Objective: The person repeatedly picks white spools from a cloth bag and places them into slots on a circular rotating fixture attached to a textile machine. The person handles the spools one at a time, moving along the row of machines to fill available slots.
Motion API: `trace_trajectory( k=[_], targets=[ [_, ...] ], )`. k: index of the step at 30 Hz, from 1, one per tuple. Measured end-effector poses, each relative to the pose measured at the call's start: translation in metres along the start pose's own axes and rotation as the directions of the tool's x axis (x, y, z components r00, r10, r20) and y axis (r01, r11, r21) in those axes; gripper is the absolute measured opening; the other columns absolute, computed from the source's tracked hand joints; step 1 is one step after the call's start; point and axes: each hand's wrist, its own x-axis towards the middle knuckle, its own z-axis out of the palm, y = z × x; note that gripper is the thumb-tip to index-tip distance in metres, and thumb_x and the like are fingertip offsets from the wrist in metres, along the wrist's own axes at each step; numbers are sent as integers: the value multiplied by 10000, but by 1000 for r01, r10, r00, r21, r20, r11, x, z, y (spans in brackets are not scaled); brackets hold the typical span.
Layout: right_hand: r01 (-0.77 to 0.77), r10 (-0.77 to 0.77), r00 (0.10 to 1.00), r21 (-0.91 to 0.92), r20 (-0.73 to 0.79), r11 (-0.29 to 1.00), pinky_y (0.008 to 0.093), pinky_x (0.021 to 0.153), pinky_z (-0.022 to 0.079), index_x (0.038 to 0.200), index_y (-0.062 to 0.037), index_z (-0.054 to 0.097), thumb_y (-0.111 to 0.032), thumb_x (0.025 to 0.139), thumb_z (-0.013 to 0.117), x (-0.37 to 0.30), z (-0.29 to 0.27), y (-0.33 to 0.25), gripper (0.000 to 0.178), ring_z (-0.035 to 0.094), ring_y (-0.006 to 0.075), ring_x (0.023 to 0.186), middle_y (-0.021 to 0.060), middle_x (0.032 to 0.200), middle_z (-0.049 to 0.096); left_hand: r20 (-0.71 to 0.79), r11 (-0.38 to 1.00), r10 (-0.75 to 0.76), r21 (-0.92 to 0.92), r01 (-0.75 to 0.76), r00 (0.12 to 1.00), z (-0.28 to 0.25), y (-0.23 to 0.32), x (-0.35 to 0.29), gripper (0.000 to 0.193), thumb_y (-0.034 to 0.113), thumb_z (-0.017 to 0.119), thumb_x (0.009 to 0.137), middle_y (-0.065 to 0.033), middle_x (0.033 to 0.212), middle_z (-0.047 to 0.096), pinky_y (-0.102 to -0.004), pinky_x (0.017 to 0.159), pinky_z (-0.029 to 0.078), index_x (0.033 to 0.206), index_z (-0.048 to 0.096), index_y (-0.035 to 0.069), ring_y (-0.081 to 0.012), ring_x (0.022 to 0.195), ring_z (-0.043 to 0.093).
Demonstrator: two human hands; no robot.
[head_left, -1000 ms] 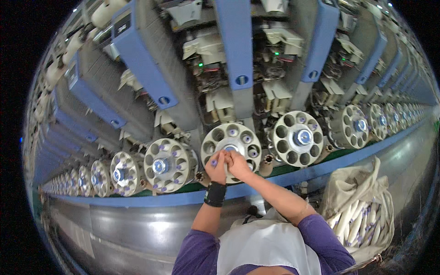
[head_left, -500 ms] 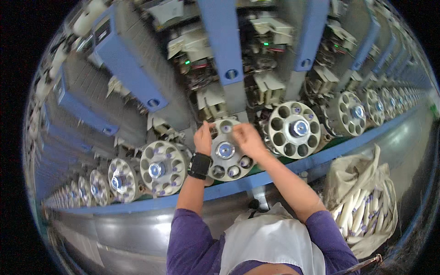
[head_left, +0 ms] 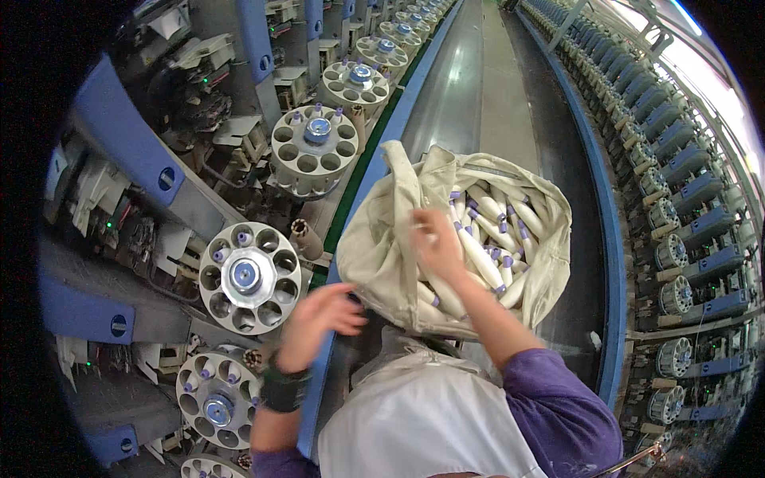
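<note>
A beige cloth sack [head_left: 374, 247] stands in front of me, full of white yarn bobbins [head_left: 481, 259] with purple ends. Over the sack's left part is my right hand [head_left: 437, 245], its fingers smeared by motion, so I cannot make out whether it holds a bobbin. Just outside the sack's near left side, my left hand [head_left: 325, 320] is open and holds nothing, with its fingers stretched toward the cloth. Left of that hand sits a round magazine [head_left: 249, 277] with a blue-centred hub and a ring of holes, two of them showing purple-tipped bobbins.
More round magazines [head_left: 315, 151] line the winding machine on my left, beside its blue panels [head_left: 119, 151]. A brown tube [head_left: 305, 237] stands by the nearest one. Blue rails [head_left: 602, 239] edge the aisle. Another machine row [head_left: 677, 295] runs along the right.
My view has swung right from the magazines to the sack. Both hands have left the magazine; my right hand is now over the bobbins, my left beside the sack.
</note>
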Motion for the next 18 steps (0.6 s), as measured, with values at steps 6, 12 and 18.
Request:
trace_trajectory(
  k=[6,12,18],
  targets=[
    [-64,628,716,-868,304,493,437,760,456,1014,4,563,-416,629,690,-8,-139,108,584,571,366,853,214,877,594,200,824,-533,-99,558,822,110,-46,146,551,203,508,878,-143,1093,539,-350,807,503,1331,251,23,-250,969,581],
    [-527,537,821,-101,196,844,329,702,456,1006,28,542,-227,723,611,17,-143,136,388,584,209,785,124,878,618,68,930,-338,178,322,939,104,-115,239,344,230,519,843,-91,845,598,-298,675,500,1100,527,1,-153,752,590],
    [-581,557,776,-11,294,814,309,774,421,1103,-2,505,-169,774,567,39,-126,139,374,531,198,880,97,987,566,-199,927,-350,-217,307,915,126,-165,335,548,267,654,716,-185,1102,542,-356,786,444,1141,519,-52,-254,962,552]
  ],
)
